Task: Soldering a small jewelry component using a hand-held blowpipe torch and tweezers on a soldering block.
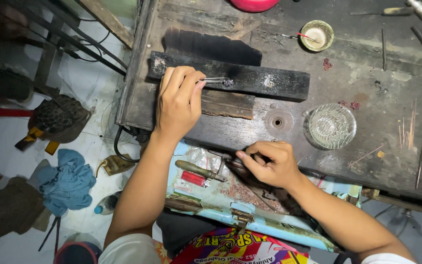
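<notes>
Dark, scorched wood is filling most of the frame: a worn workbench point(357, 161) seen from above, with white floor tiles running down the left side. Across the upper middle, a charred wooden block point(250, 78) is lying flat. Your left hand point(178, 100), left of centre, is pinching thin metal tweezers point(216, 79), fingers narrow and closed on them, and the tips are resting on a tiny silvery piece point(228, 82) sitting on the block. That piece is looking very small and light, probably easy to flick away or bend, so it is best gripped gently at its edge with the tweezer tips. Your right hand point(271, 164), lower centre, is curled over a dark tool in a pale blue drawer point(206, 205); whether it is gripping it, you cannot tell. A round glass dish point(332, 125) is sitting at centre right, and a small brass bowl point(317, 35) at the top.
</notes>
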